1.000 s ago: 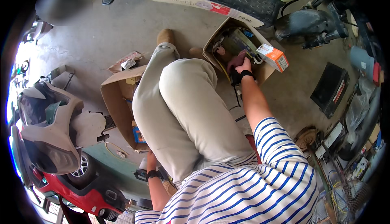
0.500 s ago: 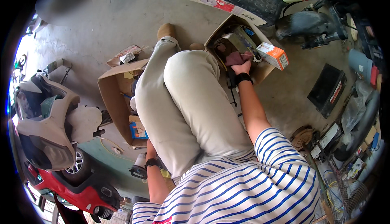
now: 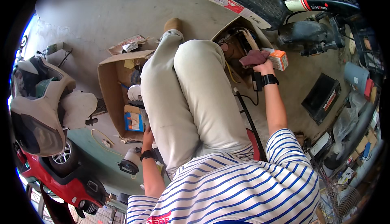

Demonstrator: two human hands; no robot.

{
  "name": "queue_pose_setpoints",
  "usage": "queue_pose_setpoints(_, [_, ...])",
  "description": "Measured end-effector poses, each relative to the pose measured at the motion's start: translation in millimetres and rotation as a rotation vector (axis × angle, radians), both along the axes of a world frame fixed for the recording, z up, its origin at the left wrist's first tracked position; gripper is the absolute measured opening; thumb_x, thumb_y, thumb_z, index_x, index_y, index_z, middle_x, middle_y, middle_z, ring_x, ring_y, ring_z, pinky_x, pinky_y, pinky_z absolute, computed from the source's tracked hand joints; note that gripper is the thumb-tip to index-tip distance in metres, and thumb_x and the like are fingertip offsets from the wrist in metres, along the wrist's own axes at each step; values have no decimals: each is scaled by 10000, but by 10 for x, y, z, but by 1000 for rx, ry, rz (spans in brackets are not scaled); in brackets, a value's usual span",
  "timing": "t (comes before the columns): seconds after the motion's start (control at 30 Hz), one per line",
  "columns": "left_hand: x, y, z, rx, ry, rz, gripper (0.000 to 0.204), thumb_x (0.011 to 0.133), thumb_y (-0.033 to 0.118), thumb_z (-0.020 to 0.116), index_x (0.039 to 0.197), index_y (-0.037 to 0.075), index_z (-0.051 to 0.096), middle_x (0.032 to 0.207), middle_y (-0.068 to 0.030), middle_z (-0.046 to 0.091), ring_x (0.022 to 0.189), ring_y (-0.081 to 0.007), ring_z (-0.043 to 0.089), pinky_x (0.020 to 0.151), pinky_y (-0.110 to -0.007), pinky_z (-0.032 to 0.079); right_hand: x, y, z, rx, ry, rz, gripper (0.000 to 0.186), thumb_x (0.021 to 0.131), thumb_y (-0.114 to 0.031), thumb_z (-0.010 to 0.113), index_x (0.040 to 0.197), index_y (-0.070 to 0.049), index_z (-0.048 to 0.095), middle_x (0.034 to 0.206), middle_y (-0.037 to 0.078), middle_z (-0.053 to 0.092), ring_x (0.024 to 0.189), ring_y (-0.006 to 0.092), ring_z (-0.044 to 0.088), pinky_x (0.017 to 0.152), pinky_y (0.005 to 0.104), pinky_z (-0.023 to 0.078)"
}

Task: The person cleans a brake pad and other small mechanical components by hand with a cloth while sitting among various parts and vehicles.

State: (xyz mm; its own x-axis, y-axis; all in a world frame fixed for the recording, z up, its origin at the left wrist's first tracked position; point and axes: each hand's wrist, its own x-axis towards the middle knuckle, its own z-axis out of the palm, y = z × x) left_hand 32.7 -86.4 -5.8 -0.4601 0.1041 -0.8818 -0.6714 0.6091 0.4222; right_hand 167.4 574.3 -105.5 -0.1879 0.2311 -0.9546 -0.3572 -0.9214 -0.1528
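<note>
Two hands, one view (head), clock read from picture centre. Right hand (image 3: 265,67), at 2 o'clock: fingers closed on a bunched maroon cloth (image 3: 254,58), which hangs over the near side of a cardboard box (image 3: 263,38) at 1 o'clock. Just beyond the cloth, at 2 o'clock: one orange-and-white carton (image 3: 279,59), partly covered. Left hand (image 3: 148,137), at 8 o'clock: by the near corner of a second cardboard box (image 3: 109,86), at 9 o'clock; finger opening and any hold not determinable, leg in the way. Contents of second box: one blue-and-orange packet (image 3: 133,120); one white spool (image 3: 135,92). On floor, 3 o'clock: one black case (image 3: 321,98).

Step in hand, by judgement: handling the cloth at the box. Next move calls for a firm pinch, cloth kept off the carton.
</note>
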Motion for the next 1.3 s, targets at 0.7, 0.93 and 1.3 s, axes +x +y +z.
queue_pose_setpoints(0.7, [-1185,1327,1050,319,313,329,355,935,210,472,1230,11,480,1159,-117,571,1028,-213,582,876,-304,444,-246,-585,1456,-94,116,86,364,947,-243,253,843,-120,580,928,68,616,865,263,601,845,427,487])
queue_pose_setpoints(0.93, [-1601,2020,2058,510,578,195,352,936,193,486,1231,0,493,1154,-106,579,1022,-183,568,908,-295,418,-349,-297,2443,92,171,204,333,944,-212,294,867,-134,608,885,99,626,855,255,606,839,455,487])
queue_pose_setpoints(1.3, [-1400,2948,2731,908,702,-172,517,886,94,547,1363,33,359,1299,-120,473,1216,-197,428,971,-303,378,-943,-67,4340,507,122,541,288,901,-183,328,957,-78,590,963,140,632,899,290,614,878,490,471])
